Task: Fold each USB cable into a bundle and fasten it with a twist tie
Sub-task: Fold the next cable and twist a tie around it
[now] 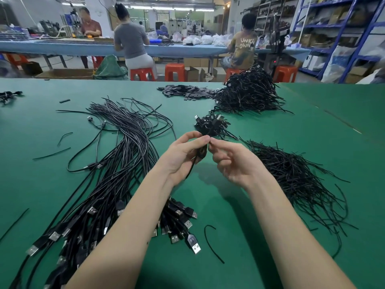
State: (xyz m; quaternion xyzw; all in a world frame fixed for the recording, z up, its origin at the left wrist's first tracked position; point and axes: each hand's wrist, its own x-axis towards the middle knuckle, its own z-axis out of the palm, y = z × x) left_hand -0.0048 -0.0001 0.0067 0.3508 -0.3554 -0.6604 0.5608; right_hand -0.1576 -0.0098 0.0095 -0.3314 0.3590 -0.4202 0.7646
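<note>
Above the green table, my left hand grips a folded black USB cable bundle, its fingers curled round it. My right hand pinches the top of that bundle with thumb and forefinger; whether a twist tie is between them is too small to tell. A long sheaf of loose USB cables lies at the left, plugs toward me. Black twist ties are heaped at the right. A few tied bundles lie just beyond my hands.
A big mound of tied black cables sits at the far right, with small flat black parts beside it. Stray ties lie on the mat. Beyond the table, people sit on orange stools at another bench.
</note>
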